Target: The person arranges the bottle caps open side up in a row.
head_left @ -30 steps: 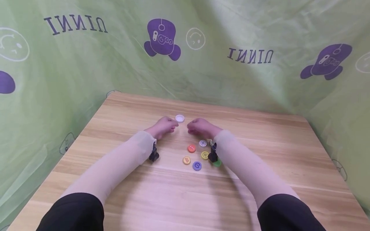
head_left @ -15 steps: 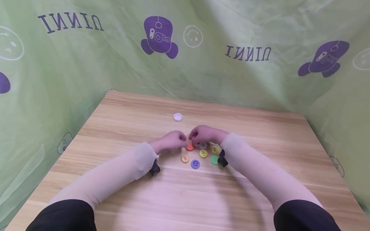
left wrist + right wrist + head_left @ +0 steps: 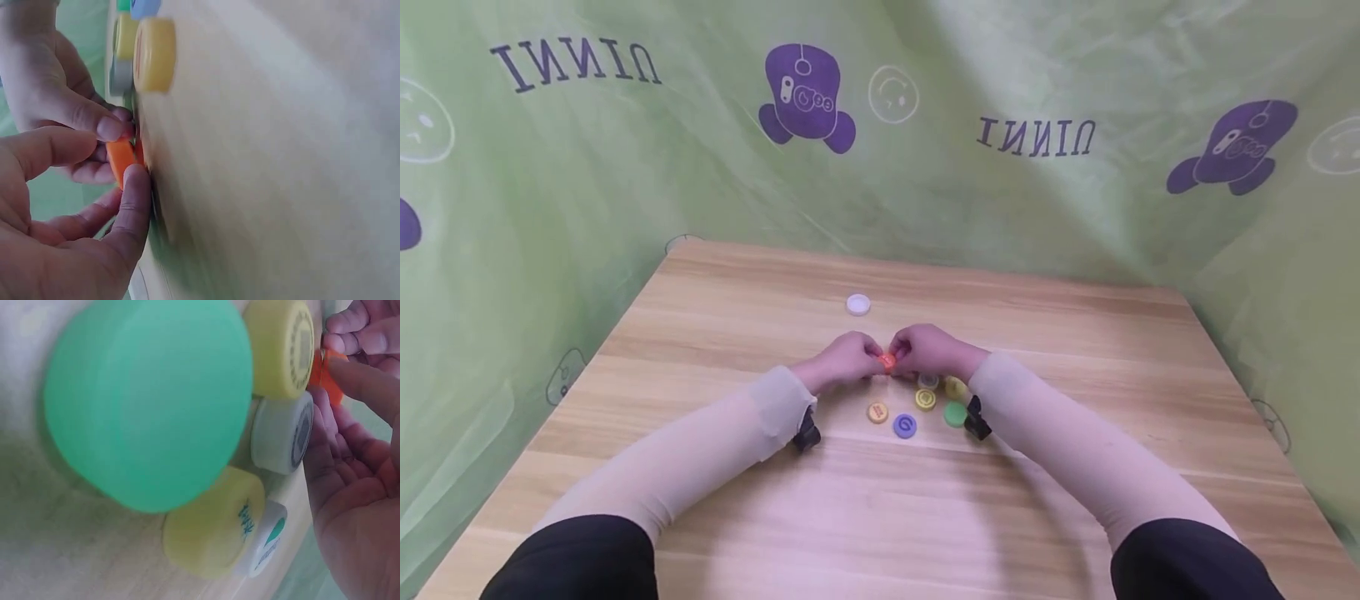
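Observation:
Between my two hands is an orange-red bottle cap (image 3: 887,362), tilted up on its edge. My left hand (image 3: 848,358) pinches it from the left between thumb and fingertips. From the other side my right hand (image 3: 931,352) pinches it too. Close up in the left wrist view, the orange cap (image 3: 120,161) shows its side wall amid the fingertips of both hands, close over the tabletop. The right wrist view shows the same orange cap (image 3: 331,384) partly hidden behind fingers.
Near the hands lie a yellow-orange cap (image 3: 877,412), a blue cap (image 3: 905,426), a yellow cap (image 3: 925,399), a green cap (image 3: 955,414) and a grey-white cap (image 3: 281,434). A white cap (image 3: 858,304), hollow side up, lies farther back. A green curtain borders the wooden table (image 3: 850,517).
Both hands have come from near the white cap toward the person, onto the orange-red cap. That cap, flat on the table before, is now gripped, tilted and shifted slightly away from the person.

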`<state>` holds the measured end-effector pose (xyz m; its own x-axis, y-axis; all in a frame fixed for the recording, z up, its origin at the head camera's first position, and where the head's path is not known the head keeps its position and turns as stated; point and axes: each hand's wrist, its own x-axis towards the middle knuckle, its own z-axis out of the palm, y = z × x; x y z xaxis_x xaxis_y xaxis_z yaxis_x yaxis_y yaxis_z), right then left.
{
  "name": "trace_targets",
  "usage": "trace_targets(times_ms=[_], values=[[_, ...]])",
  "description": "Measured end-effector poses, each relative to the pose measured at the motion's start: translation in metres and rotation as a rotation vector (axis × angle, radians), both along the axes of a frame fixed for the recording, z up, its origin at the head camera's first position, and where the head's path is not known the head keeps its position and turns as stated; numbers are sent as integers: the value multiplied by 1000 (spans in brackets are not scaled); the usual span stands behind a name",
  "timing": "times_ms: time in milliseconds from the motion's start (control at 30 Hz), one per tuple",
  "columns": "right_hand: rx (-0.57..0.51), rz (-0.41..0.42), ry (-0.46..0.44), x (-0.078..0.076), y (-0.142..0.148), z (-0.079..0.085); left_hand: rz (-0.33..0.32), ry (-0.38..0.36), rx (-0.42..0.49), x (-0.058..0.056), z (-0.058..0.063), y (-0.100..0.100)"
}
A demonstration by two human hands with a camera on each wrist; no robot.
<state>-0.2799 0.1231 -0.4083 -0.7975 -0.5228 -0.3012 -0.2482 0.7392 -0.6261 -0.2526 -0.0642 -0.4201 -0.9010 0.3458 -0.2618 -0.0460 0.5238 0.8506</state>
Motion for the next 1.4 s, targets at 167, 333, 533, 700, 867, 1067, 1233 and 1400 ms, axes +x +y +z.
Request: trace_targets(times_ms=[167, 333, 533, 700, 867, 1067, 1233, 1400], values=[[-101, -86, -45, -5, 1, -4, 76, 24, 79, -11, -3, -1], [-188, -171, -93, -11, 1, -4, 152, 38, 133, -19, -3, 0], [-257, -271, -105, -19, -1, -1, 249, -48, 317, -34, -4, 0], [-390, -347, -161, -27, -3, -3, 285, -78, 412, -43, -2, 0], [-487, -426, -178, -34, -6, -2, 323, -81, 410, -51, 1, 1], [-565, -526, -139, -47, -13, -5, 322, -58, 360, -61, 6, 3], [-590, -577, -155, -52, -17, -6, 333, -84, 386, -70, 11, 8], [-593, -614, -227, -56, -21, -7, 346, -100, 388, -75, 14, 8]])
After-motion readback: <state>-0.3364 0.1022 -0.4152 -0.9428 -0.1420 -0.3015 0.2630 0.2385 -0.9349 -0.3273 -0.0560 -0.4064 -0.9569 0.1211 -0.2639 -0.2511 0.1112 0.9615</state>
